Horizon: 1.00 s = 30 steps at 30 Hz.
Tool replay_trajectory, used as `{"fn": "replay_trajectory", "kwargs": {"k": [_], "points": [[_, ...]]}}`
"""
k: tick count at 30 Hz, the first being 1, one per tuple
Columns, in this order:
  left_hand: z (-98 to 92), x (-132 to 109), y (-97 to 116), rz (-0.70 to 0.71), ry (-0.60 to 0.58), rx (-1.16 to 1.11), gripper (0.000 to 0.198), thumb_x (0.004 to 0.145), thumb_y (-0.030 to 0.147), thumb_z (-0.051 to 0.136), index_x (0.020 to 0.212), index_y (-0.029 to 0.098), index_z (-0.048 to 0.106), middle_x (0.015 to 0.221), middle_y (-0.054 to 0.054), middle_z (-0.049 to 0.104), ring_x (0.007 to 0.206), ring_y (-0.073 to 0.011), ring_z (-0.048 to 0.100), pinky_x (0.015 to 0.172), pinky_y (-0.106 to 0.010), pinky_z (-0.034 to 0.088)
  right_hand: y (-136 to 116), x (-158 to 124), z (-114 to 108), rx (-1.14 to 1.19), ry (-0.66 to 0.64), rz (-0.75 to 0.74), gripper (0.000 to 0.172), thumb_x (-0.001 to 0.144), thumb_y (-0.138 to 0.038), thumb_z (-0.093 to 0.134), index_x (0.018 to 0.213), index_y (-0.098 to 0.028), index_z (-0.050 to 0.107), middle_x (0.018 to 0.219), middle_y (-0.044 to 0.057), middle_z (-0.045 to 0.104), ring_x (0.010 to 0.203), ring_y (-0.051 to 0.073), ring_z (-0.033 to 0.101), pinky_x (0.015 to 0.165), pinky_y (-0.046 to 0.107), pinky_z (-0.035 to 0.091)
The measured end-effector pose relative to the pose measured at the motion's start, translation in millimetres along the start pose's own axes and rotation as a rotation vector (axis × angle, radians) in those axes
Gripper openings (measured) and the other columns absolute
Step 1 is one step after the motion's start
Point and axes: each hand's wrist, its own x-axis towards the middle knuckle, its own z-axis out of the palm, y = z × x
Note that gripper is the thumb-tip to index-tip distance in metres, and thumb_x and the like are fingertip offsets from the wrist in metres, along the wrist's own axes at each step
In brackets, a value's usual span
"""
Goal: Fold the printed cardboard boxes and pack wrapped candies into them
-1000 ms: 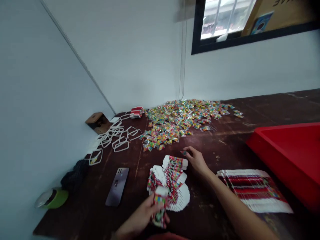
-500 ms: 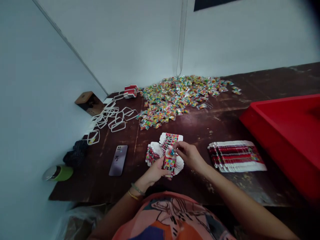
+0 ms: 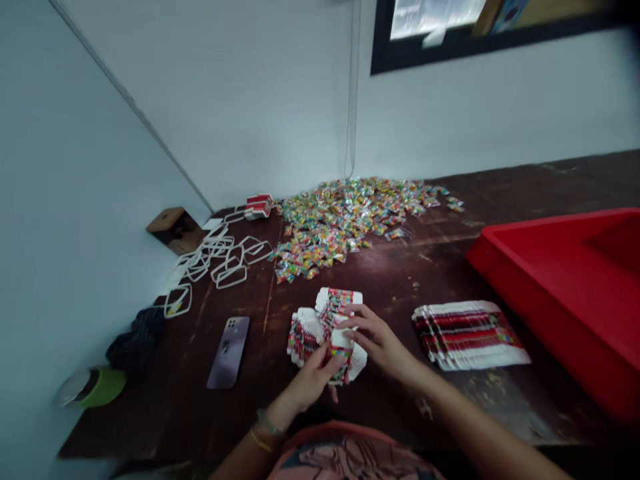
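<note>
My left hand (image 3: 313, 381) is closed around a small printed candy box (image 3: 341, 352), thumb on its front, just above the table. My right hand (image 3: 377, 339) has its fingertips on the white flap (image 3: 342, 337) at the top of that box, bent around it. Behind and beside the box lie fanned printed cartons (image 3: 303, 335) with white flaps, partly hidden by both hands. The inside of the held box cannot be seen.
Wrapped colourful candies (image 3: 340, 217) are heaped by the wall. Flat cartons (image 3: 470, 337) lie to the right, near a big red tray (image 3: 530, 300). Leftward are a phone (image 3: 229, 353), white bands (image 3: 230, 267), a wooden box (image 3: 176, 230), red-white packs (image 3: 259, 206) and a green-banded object (image 3: 103, 387).
The blue-wrapped candy at my right fingertips is no longer visible. My right fingers now rest on the box's white flap. The camera view has tilted upward, showing more of the window.
</note>
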Motion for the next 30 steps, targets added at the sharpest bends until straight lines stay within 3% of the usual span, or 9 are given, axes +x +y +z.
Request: {"fn": "replay_trajectory", "kwargs": {"k": [3, 6, 10, 13, 18, 24, 28, 29, 30], "points": [[3.2, 2.9, 0.7, 0.008, 0.100, -0.045, 0.069, 0.085, 0.064, 0.037, 0.114, 0.006, 0.060, 0.083, -0.014, 0.066, 0.066, -0.0192, 0.060, 0.039, -0.021, 0.043, 12.9, -6.8, 16.4, 0.486, 0.147, 0.312, 0.031, 0.080, -0.045, 0.065, 0.098, -0.020, 0.060, 0.078, -0.001, 0.055, 0.054, 0.008, 0.046, 0.050, 0.020, 0.039], [-0.2, 5.0, -1.4, 0.026, 0.098, 0.033, 0.064, 0.080, 0.062, 0.049, 0.116, 0.010, 0.061, 0.097, -0.014, 0.068, 0.074, -0.0214, 0.062, 0.041, -0.021, 0.042, 20.5, -10.9, 25.7, 0.654, 0.070, 0.439, 0.033, 0.068, -0.041, 0.075, 0.088, -0.018, 0.061, 0.069, -0.003, 0.055, 0.047, 0.006, 0.043, 0.044, 0.018, 0.036], [-10.3, 10.8, -2.8, 0.062, 0.082, 0.132, 0.062, 0.067, 0.050, 0.070, 0.117, 0.015, 0.062, 0.107, -0.010, 0.066, 0.089, -0.0243, 0.061, 0.050, -0.022, 0.045, 7.5, -12.1, 20.3, 0.245, 0.033, 0.164, 0.013, 0.074, -0.028, 0.071, 0.083, -0.019, 0.072, 0.081, 0.003, 0.065, 0.074, 0.016, 0.060, 0.066, 0.026, 0.049], [-13.8, 16.8, 2.5, -0.019, 0.107, 0.028, 0.058, 0.073, 0.050, 0.063, 0.119, 0.015, 0.059, 0.096, -0.009, 0.068, 0.080, -0.0221, 0.061, 0.050, -0.023, 0.045, -4.8, -8.4, 10.7, 0.073, -0.018, -0.031, 0.022, 0.089, -0.030, 0.056, 0.098, -0.022, 0.074, 0.100, 0.008, 0.068, 0.094, 0.019, 0.062, 0.085, 0.031, 0.047], [-13.7, 17.0, 10.9, 0.007, -0.033, -0.164, 0.056, 0.073, 0.045, 0.067, 0.119, 0.014, 0.059, 0.094, -0.010, 0.067, 0.079, -0.0226, 0.062, 0.051, -0.027, 0.050, -3.7, -2.9, 5.3, 0.068, 0.095, 0.019, 0.031, 0.087, -0.045, 0.057, 0.094, -0.021, 0.076, 0.090, 0.008, 0.071, 0.084, 0.020, 0.064, 0.080, 0.033, 0.051], [9.5, 4.8, -3.3, -0.106, 0.041, -0.262, 0.062, 0.078, 0.052, 0.063, 0.128, 0.018, 0.050, 0.083, -0.009, 0.066, 0.064, -0.0207, 0.064, 0.039, -0.024, 0.046, 4.9, -12.1, 15.7, -0.065, 0.112, -0.017, 0.034, 0.091, -0.043, 0.052, 0.113, -0.023, 0.070, 0.103, 0.010, 0.069, 0.096, 0.023, 0.063, 0.087, 0.036, 0.050], [18.6, 22.3, 2.7, -0.057, -0.167, -0.074, 0.055, 0.082, 0.059, 0.051, 0.119, 0.019, 0.059, 0.096, -0.012, 0.067, 0.075, -0.0228, 0.065, 0.053, -0.034, 0.055, 11.9, -56.2, -22.8, -0.033, 0.200, 0.179, 0.038, 0.087, -0.051, 0.054, 0.104, -0.023, 0.073, 0.101, 0.010, 0.072, 0.094, 0.026, 0.066, 0.086, 0.039, 0.053], [10.9, 31.7, 10.2, -0.002, -0.185, 0.089, 0.048, 0.081, 0.054, 0.056, 0.110, 0.017, 0.064, 0.097, -0.012, 0.067, 0.078, -0.0223, 0.065, 0.059, -0.034, 0.055, 12.9, -78.4, -40.1, -0.102, 0.267, 0.224, 0.038, 0.085, -0.052, 0.055, 0.104, -0.024, 0.073, 0.105, 0.010, 0.071, 0.098, 0.027, 0.066, 0.088, 0.039, 0.052], [-1.6, 42.0, 19.5, 0.104, -0.088, 0.281, 0.038, 0.079, 0.047, 0.062, 0.101, 0.016, 0.068, 0.095, -0.010, 0.068, 0.081, -0.0214, 0.064, 0.065, -0.032, 0.054, 13.1, -104.4, -58.4, -0.202, 0.349, 0.278, 0.038, 0.081, -0.055, 0.058, 0.102, -0.027, 0.074, 0.104, 0.009, 0.072, 0.096, 0.028, 0.067, 0.087, 0.040, 0.053]]}}
